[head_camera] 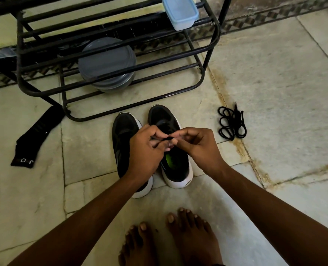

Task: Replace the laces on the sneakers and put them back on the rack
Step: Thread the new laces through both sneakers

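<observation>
Two black sneakers with white soles stand side by side on the floor, toes toward the rack: the left sneaker point(123, 131) and the right sneaker point(175, 166), which has a green insole. My left hand point(146, 148) and my right hand point(195, 143) meet over the right sneaker's tongue, fingers pinched on a short black piece of lace point(166, 138) between them. A coiled bundle of black laces point(231, 123) lies on the floor to the right of the shoes. The black metal rack point(203, 73) stands just behind the sneakers.
Stacked grey lidded containers point(106, 64) sit on the rack's lower shelf and a pale blue plastic box point(180, 12) on an upper one. A black sock point(36, 137) lies on the floor at left. My bare feet point(178, 240) are near the bottom edge.
</observation>
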The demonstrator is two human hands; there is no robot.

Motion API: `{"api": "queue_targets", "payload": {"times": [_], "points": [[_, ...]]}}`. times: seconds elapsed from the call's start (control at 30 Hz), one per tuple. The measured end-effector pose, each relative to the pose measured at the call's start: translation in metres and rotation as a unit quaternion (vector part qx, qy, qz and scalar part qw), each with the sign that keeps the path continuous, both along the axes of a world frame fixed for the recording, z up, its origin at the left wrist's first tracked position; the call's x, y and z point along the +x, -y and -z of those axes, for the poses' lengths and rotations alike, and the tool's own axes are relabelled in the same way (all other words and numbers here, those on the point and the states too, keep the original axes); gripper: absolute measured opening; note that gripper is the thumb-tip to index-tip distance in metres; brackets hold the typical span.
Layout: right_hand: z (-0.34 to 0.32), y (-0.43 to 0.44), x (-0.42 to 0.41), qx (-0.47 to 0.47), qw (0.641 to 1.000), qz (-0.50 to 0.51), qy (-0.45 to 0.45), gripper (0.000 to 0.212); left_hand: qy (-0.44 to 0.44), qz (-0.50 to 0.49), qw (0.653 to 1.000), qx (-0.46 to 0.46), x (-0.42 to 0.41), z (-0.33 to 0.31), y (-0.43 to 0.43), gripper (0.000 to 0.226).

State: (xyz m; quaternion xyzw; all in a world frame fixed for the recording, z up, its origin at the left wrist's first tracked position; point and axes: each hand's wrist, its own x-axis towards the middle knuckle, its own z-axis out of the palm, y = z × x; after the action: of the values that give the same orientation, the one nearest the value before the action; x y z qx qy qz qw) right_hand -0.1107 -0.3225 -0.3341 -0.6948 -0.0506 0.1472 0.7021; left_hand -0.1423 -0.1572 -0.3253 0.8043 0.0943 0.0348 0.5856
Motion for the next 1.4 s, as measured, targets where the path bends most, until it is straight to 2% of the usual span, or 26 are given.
{"api": "queue_targets", "payload": {"times": [0.2, 0.3, 0.4, 0.5, 0.6, 0.77, 0.9, 0.97, 1.13, 1.3, 1.4], "points": [[0.006, -0.004, 0.002, -0.06, 0.998, -0.001, 0.037, 0.005, 0.013, 0.008, 1.0, 0.026, 0.0, -0.002, -0.002, 0.012], [0.007, -0.006, -0.002, -0.113, 0.989, 0.001, 0.097, 0.006, 0.018, 0.005, 0.999, 0.034, 0.0, -0.005, -0.008, 0.016], [0.007, -0.003, -0.003, -0.194, 0.967, 0.016, 0.166, 0.007, 0.042, 0.029, 0.993, 0.104, 0.002, -0.003, -0.018, 0.012], [0.007, 0.008, 0.002, -0.22, 0.963, 0.016, 0.152, 0.009, 0.042, 0.042, 0.982, 0.178, 0.006, -0.003, -0.034, 0.01], [0.006, 0.021, 0.005, -0.231, 0.963, -0.003, 0.139, 0.01, 0.035, 0.104, 0.964, 0.24, 0.01, -0.007, -0.05, 0.007], [0.008, 0.028, 0.01, -0.247, 0.961, -0.054, 0.109, 0.021, -0.005, 0.119, 0.972, 0.202, 0.013, -0.013, -0.053, 0.008], [0.013, 0.025, 0.009, -0.267, 0.948, -0.081, 0.153, 0.014, -0.039, 0.113, 0.979, 0.163, 0.011, -0.011, -0.046, 0.005], [0.013, 0.024, 0.007, -0.267, 0.942, -0.095, 0.179, 0.012, -0.033, 0.1, 0.981, 0.163, 0.009, -0.01, -0.044, 0.005], [0.019, 0.027, 0.004, -0.281, 0.929, -0.141, 0.193, 0.03, -0.006, 0.101, 0.982, 0.159, 0.006, -0.009, -0.042, 0.005], [0.026, 0.03, 0.004, -0.279, 0.933, -0.118, 0.195, 0.014, -0.021, 0.085, 0.986, 0.142, 0.004, -0.003, -0.042, 0.016], [0.025, 0.026, 0.005, -0.295, 0.923, -0.116, 0.217, 0.012, -0.032, 0.085, 0.985, 0.144, 0.006, -0.004, -0.042, 0.013]]}}
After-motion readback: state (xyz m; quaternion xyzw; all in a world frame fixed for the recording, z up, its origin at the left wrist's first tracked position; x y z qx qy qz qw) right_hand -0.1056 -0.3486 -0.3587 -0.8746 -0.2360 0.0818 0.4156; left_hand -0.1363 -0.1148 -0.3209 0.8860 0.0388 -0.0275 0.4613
